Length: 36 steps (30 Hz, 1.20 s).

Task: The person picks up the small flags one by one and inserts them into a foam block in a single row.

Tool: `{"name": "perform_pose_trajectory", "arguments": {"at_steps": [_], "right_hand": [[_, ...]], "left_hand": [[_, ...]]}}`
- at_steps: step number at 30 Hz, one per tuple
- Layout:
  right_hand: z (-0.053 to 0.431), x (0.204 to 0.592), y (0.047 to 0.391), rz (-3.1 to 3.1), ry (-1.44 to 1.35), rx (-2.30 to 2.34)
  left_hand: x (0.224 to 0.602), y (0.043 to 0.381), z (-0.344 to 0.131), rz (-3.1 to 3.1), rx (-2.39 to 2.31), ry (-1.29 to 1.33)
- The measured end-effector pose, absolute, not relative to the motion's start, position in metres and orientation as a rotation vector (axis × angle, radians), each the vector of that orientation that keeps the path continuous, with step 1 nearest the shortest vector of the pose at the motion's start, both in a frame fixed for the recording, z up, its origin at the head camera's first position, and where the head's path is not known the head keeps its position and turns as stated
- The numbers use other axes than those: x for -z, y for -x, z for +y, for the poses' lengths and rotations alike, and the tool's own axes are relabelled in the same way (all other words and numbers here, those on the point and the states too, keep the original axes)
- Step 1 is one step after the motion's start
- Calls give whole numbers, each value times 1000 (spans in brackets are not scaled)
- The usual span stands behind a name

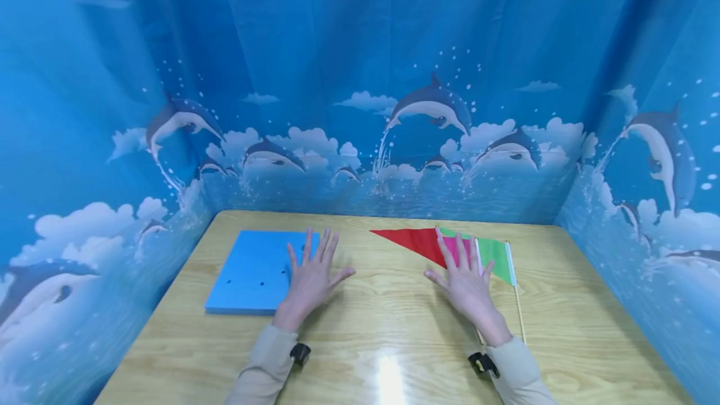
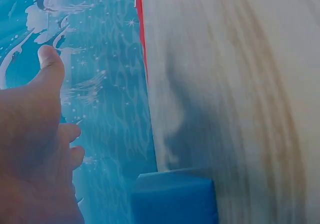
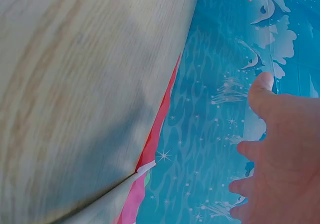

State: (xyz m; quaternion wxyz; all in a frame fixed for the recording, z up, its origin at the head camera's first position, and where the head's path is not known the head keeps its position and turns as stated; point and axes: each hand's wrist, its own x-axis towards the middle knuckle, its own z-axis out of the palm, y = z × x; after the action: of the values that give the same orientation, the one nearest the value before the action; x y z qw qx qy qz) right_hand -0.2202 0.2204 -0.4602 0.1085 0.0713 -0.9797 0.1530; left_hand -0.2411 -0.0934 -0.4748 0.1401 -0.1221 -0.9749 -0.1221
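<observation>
My left hand [image 1: 306, 280] is held with fingers spread above the right side of a flat blue block [image 1: 253, 267], which has several small dark holes in its top. In the left wrist view a corner of this block [image 2: 172, 201] shows below the hand. Over the flags my right hand [image 1: 469, 289] is spread too, holding nothing. A red pennant [image 1: 409, 240], a magenta one [image 1: 450, 245] partly hidden by the fingers, and a green one [image 1: 496, 256] overlap on the table. Their thin sticks [image 1: 520, 314] point toward me, partly behind the right arm.
The wooden table [image 1: 382, 324] has a light grain and a bright reflection near its front. A blue curtain [image 1: 337, 36] printed with dolphins and clouds hangs behind it and along both sides. Each wrist carries a small black camera [image 1: 300, 354].
</observation>
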Motion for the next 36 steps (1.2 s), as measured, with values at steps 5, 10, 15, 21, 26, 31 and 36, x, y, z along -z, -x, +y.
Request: {"name": "perform_pose_trajectory", "arguments": {"at_steps": [5, 10, 15, 21, 26, 31, 36], "right_hand": [[217, 457, 221, -2881, -209, -508], [206, 452, 225, -2854, -258, -598], [182, 447, 231, -2782, -335, -613], [145, 441, 233, -2735, -448, -626], [113, 440, 236, -2720, -575, -643], [89, 443, 239, -2740, -665, -639], [70, 447, 243, -2793, -705, -634]], "left_hand": [[467, 244, -104, -2813, 496, 360], [460, 246, -130, -2705, 722, 372], [458, 247, -163, -2613, 815, 425], [458, 246, -204, -2609, 770, 424], [461, 243, -235, -2693, 708, 385], [465, 235, -262, -2838, 723, 400], [469, 228, -281, -2941, 715, 428]]}}
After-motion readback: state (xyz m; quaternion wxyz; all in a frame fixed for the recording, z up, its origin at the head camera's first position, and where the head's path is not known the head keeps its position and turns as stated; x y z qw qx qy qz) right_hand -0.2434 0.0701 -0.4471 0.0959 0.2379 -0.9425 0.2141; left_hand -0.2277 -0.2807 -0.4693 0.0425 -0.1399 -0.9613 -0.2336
